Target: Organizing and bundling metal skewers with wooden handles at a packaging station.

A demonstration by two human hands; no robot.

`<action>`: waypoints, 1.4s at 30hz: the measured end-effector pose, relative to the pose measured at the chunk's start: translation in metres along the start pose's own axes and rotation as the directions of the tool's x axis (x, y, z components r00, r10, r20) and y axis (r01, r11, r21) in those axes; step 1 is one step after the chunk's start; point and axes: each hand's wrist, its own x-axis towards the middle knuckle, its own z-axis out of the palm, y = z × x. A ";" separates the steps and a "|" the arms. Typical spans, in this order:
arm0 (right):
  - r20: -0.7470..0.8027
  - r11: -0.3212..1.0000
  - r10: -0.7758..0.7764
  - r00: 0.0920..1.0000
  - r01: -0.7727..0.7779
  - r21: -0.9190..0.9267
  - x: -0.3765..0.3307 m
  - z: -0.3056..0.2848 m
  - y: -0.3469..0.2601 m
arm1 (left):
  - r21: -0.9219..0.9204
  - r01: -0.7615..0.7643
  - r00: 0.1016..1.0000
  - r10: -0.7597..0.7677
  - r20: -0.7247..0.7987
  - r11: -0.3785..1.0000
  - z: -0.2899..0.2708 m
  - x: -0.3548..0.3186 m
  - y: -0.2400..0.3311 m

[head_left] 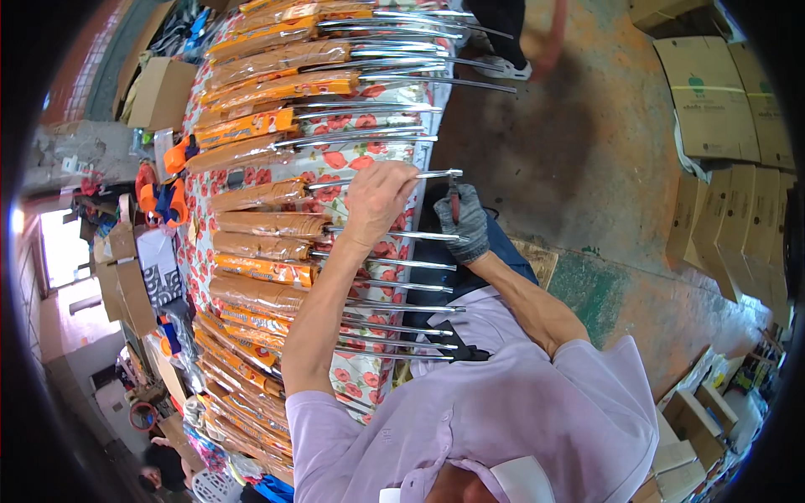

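Note:
My bare left hand (pixel 381 197) is closed around a thin silver metal rod (pixel 436 174), which sticks out of a brown, clear-wrapped long package (pixel 260 194) on the table. My right hand (pixel 464 228), in a grey knitted glove, is closed on a pair of pliers with reddish handles (pixel 454 204). The jaws of the pliers are at the rod's free end, just past the table edge. Whether they pinch the rod is too small to tell. Beside my left forearm, several similar packages lie in a row, among them an orange-labelled package (pixel 264 270), with their rods pointing right.
A table with a red-flowered cloth (pixel 337 158) runs along my left. Many rod ends overhang its right edge. Another person's leg and shoe (pixel 507 67) are at the far end. Cardboard boxes (pixel 704 96) stand on the right, and an open carton (pixel 696 419) lies lower right.

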 end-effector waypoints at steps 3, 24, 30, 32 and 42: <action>-0.042 0.985 -0.161 0.986 0.164 0.060 -0.007 -0.005 0.004 | 0.139 -0.160 0.962 0.123 0.244 0.977 -0.035 0.009 0.012; 0.028 0.969 -0.132 0.991 0.134 -0.208 -0.030 -0.036 0.041 | 0.210 -0.025 0.947 -0.044 0.318 0.977 -0.068 -0.031 0.052; 0.028 0.980 -0.158 0.987 0.161 -0.117 -0.009 -0.024 0.030 | 0.422 0.092 0.974 -0.170 0.149 0.902 -0.017 0.019 -0.028; 0.014 0.990 -0.114 0.993 0.115 -0.083 -0.007 -0.023 0.030 | 0.375 0.055 0.970 -0.138 0.198 0.925 -0.016 0.026 -0.029; -0.037 0.986 -0.122 0.992 0.116 -0.123 0.000 -0.011 0.031 | 0.094 0.068 0.971 -0.088 0.225 0.993 -0.009 0.016 -0.013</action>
